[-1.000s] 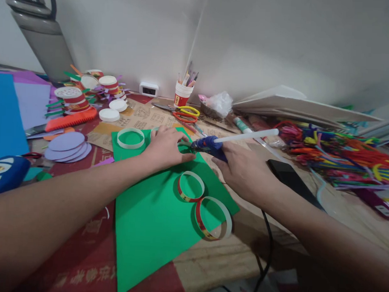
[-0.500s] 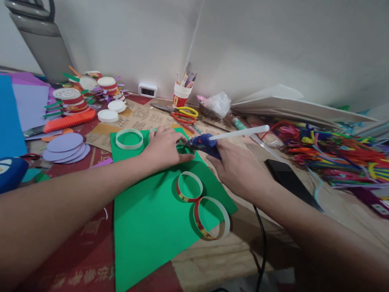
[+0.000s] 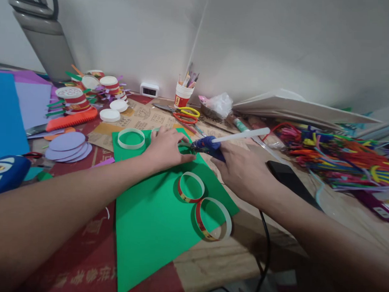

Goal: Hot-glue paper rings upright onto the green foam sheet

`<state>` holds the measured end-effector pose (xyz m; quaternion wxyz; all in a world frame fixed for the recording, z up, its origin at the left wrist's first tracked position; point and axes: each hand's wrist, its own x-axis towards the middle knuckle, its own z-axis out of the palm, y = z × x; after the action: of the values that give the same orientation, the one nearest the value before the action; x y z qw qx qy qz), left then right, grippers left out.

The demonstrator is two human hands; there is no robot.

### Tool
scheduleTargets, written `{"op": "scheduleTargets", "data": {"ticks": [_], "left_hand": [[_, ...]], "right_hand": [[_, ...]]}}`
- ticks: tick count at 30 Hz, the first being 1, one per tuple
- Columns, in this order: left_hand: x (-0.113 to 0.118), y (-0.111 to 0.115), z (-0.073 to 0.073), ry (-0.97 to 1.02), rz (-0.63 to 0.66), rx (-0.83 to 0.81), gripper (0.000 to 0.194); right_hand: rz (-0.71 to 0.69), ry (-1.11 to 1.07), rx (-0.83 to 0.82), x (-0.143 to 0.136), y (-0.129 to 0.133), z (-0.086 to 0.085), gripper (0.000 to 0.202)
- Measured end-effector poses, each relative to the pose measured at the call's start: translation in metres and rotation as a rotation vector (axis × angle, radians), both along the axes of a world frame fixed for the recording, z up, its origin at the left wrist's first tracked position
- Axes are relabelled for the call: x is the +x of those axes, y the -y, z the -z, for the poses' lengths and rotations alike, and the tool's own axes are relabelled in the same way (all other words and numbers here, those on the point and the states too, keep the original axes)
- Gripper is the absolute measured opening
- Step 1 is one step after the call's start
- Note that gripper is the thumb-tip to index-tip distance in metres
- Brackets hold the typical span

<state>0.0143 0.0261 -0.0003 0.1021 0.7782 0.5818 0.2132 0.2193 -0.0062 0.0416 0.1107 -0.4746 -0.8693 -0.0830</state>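
My right hand [image 3: 240, 169] grips a blue hot glue gun [image 3: 209, 145], a long white glue stick [image 3: 242, 135] jutting from its back. The gun's nozzle points left, close to the fingertips of my left hand [image 3: 169, 149]. Those fingers curl round a paper ring [image 3: 184, 144], mostly hidden beneath them, at the far edge of a green sheet [image 3: 147, 229]. Another white ring [image 3: 131, 138] lies left of that hand. Nearer to me are two red-and-white rings, a smaller one [image 3: 191, 187] and a larger one [image 3: 213, 219] overlapping the sheet's right edge.
Scissors [image 3: 186, 115] and a cup of pens [image 3: 184, 94] stand behind the hands. Purple discs [image 3: 68, 146], an orange cutter [image 3: 72, 119] and decorated cups [image 3: 71, 100] are at left. A black phone [image 3: 292, 183] and colourful pipe cleaners [image 3: 344, 155] lie right; the black cord [image 3: 267, 242] hangs in front.
The whole view has shifted slightly, so everything sits a little further right. Both hands keep nearly the same pose, the glue gun still by the left fingertips.
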Motion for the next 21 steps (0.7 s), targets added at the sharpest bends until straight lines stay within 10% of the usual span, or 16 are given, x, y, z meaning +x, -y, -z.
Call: {"op": "scheduleTargets", "data": {"ticks": [21], "left_hand": [[-0.0006,-0.0017,0.0013,-0.022,-0.01,0.01,0.058]], "right_hand": [[0.003,-0.13,-0.077,-0.0042,0.0007,-0.0063,0.024]]}}
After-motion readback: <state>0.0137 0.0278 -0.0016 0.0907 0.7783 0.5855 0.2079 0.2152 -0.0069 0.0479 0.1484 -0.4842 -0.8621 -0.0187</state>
